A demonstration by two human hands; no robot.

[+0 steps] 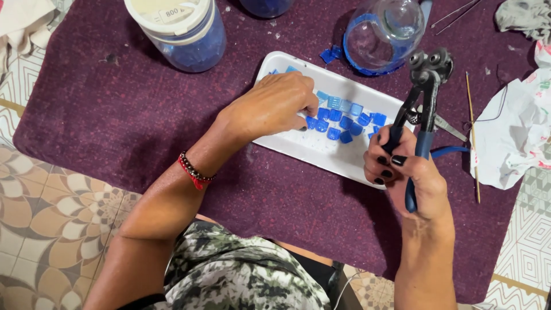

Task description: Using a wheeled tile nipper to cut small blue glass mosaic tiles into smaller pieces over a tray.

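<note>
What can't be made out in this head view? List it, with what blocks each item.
- Head view: fingertips of the left hand, curled under over the white rectangular tray; whether they pinch a blue square glass tile is hidden.
- Blue-handled wheeled nippers: handles partly covered by the right hand.
- White-lidded plastic jar and clear round glass vessel: tops cut by the upper edge.

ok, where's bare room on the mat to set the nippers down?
Widest bare stretch of the purple mat: left of the white tray, below the lidded jar. A second strip runs along the tray's near edge, between left hand and right hand. Crowded: the far right, around the glass jar, skewer and crumpled paper.
</note>
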